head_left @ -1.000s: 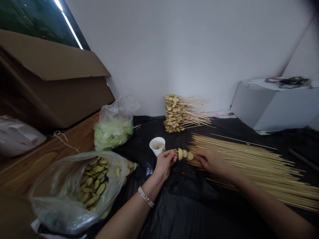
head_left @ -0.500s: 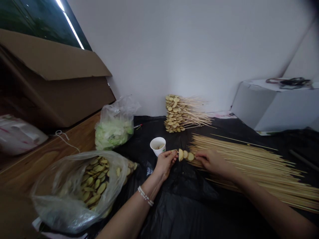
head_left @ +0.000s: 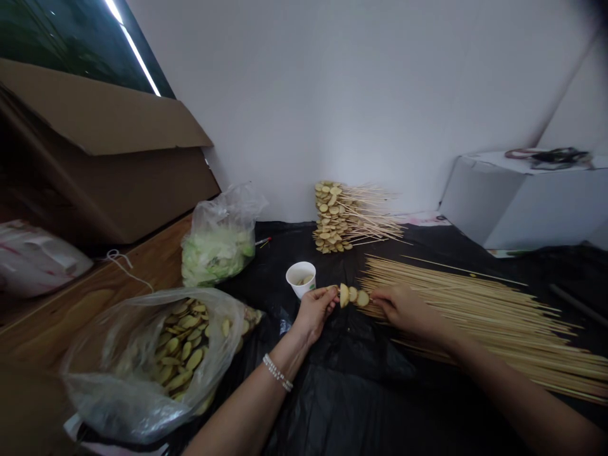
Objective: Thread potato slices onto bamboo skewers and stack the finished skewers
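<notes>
Several pale potato slices (head_left: 352, 295) sit threaded in a row on a thin bamboo skewer, held level above the black plastic sheet. My right hand (head_left: 396, 307) pinches the skewer just right of the slices. At the skewer's other end, the fingers of my left hand (head_left: 317, 310) are closed by the leftmost slice; my own fingers hide the exact grip. Right behind that hand stands a white paper cup (head_left: 301, 276) with something pale inside. Loose bamboo skewers (head_left: 479, 323) lie in a wide pile under and beyond my right forearm.
An open clear bag of potato slices (head_left: 183, 348) lies at left, with a bag of leafy greens (head_left: 218, 247) behind it. Finished potato skewers (head_left: 332, 218) are stacked against the wall. A cardboard box (head_left: 104, 183) stands far left, a white box (head_left: 498, 196) at right.
Both hands and the skewered slices stay almost in the same place. The view has shifted only very slightly.
</notes>
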`<state>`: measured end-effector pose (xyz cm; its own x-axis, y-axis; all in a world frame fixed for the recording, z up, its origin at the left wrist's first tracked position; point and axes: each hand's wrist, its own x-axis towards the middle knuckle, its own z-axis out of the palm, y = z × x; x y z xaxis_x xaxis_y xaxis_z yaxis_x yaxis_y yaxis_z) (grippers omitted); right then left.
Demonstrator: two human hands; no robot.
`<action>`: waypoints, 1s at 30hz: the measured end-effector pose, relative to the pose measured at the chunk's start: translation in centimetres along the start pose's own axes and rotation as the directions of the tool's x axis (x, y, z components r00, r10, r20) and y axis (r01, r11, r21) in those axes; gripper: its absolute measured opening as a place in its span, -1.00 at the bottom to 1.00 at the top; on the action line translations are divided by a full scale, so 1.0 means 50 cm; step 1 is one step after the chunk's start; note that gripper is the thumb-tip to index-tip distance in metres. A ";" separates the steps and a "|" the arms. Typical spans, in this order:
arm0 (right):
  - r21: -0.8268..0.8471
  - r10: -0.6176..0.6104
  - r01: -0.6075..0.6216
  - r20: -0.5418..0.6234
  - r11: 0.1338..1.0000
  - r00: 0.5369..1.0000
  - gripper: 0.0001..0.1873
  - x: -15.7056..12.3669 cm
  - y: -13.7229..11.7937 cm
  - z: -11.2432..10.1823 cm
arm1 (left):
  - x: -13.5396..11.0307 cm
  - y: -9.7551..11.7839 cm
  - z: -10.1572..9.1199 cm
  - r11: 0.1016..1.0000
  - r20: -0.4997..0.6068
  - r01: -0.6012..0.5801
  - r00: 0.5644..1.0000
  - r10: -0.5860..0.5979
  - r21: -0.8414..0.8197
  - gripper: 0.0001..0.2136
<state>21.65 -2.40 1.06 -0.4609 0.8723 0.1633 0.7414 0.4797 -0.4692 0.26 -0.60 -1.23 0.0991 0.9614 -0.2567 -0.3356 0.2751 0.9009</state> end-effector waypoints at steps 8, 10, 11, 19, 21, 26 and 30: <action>0.028 -0.052 0.051 0.030 0.998 0.998 -0.71 -0.004 0.000 -0.042 | -0.015 0.013 0.013 0.996 0.056 0.033 0.998 -0.037 0.078 -0.72; 0.029 -0.062 0.061 0.032 0.998 0.998 -0.72 -0.004 0.004 -0.050 | -0.017 0.014 0.016 0.991 0.087 0.034 0.995 -0.045 0.133 -0.70; 0.032 -0.069 0.068 0.033 0.997 0.997 -0.73 -0.005 0.006 -0.052 | -0.018 0.014 0.018 0.988 0.102 0.027 0.994 -0.043 0.155 -0.69; 0.068 -0.058 0.055 0.036 0.996 0.998 -0.70 -0.004 -0.002 -0.043 | -0.015 0.011 0.012 0.995 0.254 0.000 0.967 -0.025 0.100 -0.64; 0.077 -0.046 0.044 0.033 0.996 0.998 -0.70 -0.004 -0.005 -0.041 | -0.015 0.011 0.011 0.996 0.267 -0.002 0.963 -0.023 0.094 -0.64; 0.072 -0.040 0.038 0.021 0.997 0.999 -0.70 -0.004 -0.009 -0.039 | -0.016 0.012 0.010 0.994 0.277 -0.009 0.961 -0.022 0.107 -0.65; 0.091 -0.039 0.036 0.024 0.995 0.999 -0.70 -0.004 -0.010 -0.037 | -0.015 0.013 0.009 0.996 0.295 -0.008 0.955 -0.021 0.094 -0.66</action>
<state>22.26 -2.66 2.86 -0.5009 0.8506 0.1601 0.6767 0.5002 -0.5403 0.39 -1.15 -0.29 0.3777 0.9119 -0.1606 -0.2465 0.2662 0.9319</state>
